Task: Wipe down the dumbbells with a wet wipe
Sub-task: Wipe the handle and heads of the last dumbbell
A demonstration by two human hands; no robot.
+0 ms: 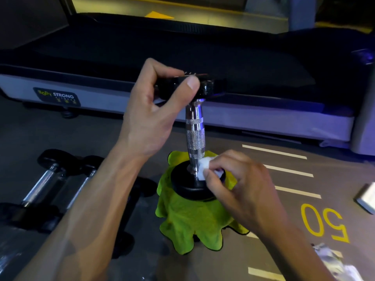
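Observation:
A dumbbell (195, 134) with a chrome handle and black ends stands upright on a green cloth (188, 218) on the floor. My left hand (150, 110) grips its top black end, thumb across the front. My right hand (239, 187) pinches a white wet wipe (203, 167) and presses it against the base of the chrome handle, just above the lower black end. Two more dumbbells (48, 179) lie on the floor at the left, partly hidden behind my left forearm.
A treadmill (182, 57) with a grey side rail runs across the back. Floor markings, white lines and a yellow "50" (324, 224), lie to the right. A wipe packet (367, 197) sits at the right edge, and crumpled wrappers (334, 262) lie at the bottom right.

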